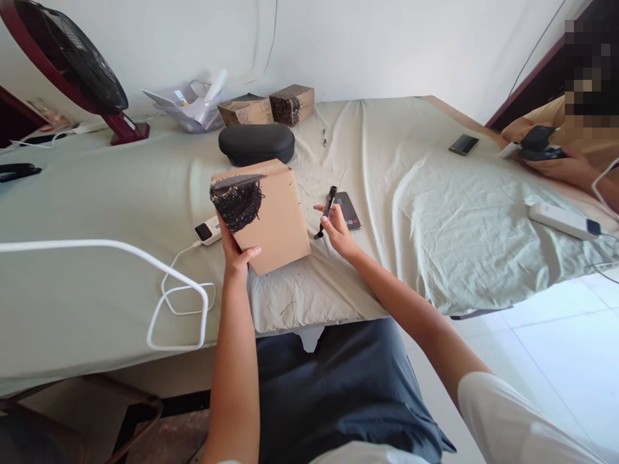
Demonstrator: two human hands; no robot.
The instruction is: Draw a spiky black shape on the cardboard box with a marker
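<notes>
My left hand (238, 258) grips a brown cardboard box (285, 219) by its lower left side, thumb on the near face. The box is tilted above the table, and a rough black scribbled patch (239, 203) covers its upper left corner. In my right hand (340, 232) is a black marker (329, 201), held between thumb and fingers just right of the box and apart from it. Its lower end points down toward the cloth. A dark smartphone (349, 211) lies on the cloth right behind that hand. Beside my left hand rests a small white device (207, 231) with a cable.
Behind the box are a black zip case (256, 143), two patterned cartons (293, 104), a plastic bag (193, 113) and a fan (72, 58). A white curved tube (111, 245) crosses the left. Another person's hands (556, 164) hold a dark object at right, near a white power bank (563, 220).
</notes>
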